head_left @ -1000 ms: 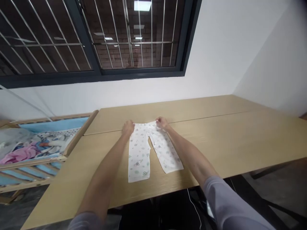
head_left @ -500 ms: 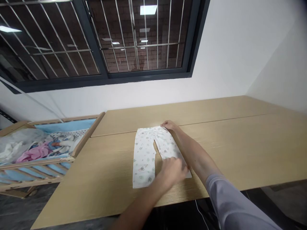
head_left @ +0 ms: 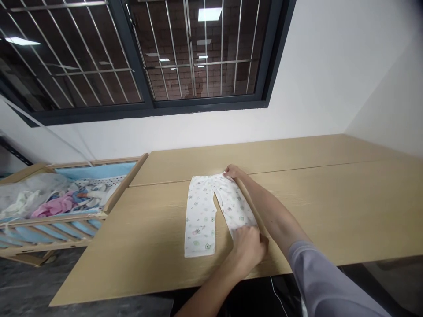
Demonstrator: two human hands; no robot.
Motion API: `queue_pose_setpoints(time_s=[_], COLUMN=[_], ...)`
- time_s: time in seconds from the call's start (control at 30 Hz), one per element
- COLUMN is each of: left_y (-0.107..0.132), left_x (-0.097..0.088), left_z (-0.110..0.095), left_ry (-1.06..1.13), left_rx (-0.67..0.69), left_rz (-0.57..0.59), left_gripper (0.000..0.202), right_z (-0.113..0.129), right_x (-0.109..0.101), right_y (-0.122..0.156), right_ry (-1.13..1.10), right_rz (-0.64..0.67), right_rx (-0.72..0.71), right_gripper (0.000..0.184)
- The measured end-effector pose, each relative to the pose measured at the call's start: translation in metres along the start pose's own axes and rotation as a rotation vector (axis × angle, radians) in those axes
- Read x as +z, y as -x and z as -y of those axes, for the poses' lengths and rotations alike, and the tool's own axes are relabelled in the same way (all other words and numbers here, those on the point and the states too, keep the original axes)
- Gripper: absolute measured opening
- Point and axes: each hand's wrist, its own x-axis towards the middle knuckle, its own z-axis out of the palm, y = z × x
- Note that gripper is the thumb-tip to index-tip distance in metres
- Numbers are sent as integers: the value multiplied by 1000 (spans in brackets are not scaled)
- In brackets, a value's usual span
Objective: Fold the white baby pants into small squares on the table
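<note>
A small pair of white baby pants [head_left: 201, 215] with a green and brown print lies spread flat, waistband away from me and legs towards me. My right hand [head_left: 232, 171] pinches the right corner of the waistband. Down at the hem of the right leg, my left hand [head_left: 249, 248] has its fingers curled on the fabric and covers the end of that leg. The left leg lies flat, with no hand on it.
The pants lie on a wide light wooden table [head_left: 324, 202] with a seam across it. At the left stands a wooden crib [head_left: 127, 182] with blue lining, holding a pink cloth [head_left: 54, 206] and other clothes. A barred window [head_left: 198, 53] is behind.
My left hand has moved slightly right and down along the right leg to its hem. My right hand stays at the waistband corner. The view has shifted a little.
</note>
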Motion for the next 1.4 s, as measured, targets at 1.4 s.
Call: queue_pose_setpoints(time_s=[1.4], left_y=[149], left_x=[49], left_z=[109], left_ry=[-493], left_rx=[-44], left_rz=[-607], left_gripper=[58], right_z=[85], right_x=[115], right_y=[150], right_ry=[246], right_rz=[567], right_rx=[-967], right_gripper=[69])
